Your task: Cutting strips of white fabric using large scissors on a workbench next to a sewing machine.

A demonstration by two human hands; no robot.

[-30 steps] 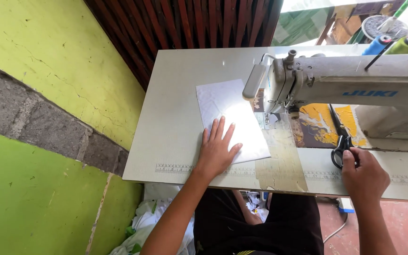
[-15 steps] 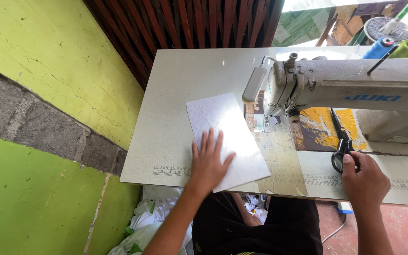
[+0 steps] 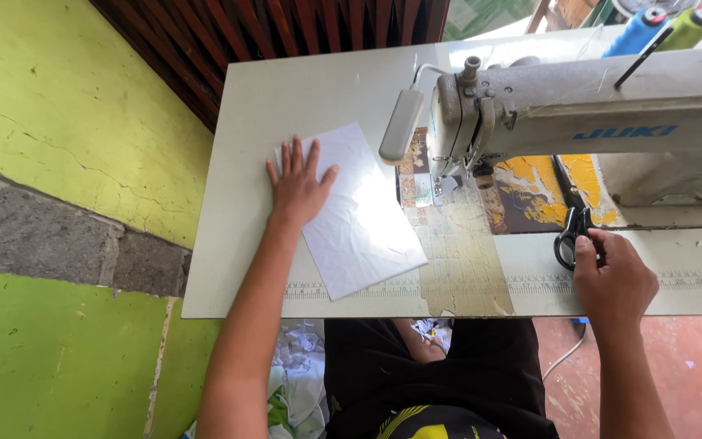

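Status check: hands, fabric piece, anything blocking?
Left hand flat on white fabric piece, fingers spread. Right hand at black scissors on the table. Sewing machine beside the fabric, not touching.

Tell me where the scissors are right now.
In the head view, the black scissors lie right of the needle, on the sewing machine bed, with the right hand touching their handles.

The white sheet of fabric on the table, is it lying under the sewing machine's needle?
No, the white sheet lies flat under the left hand, clear to the side of the sewing machine.
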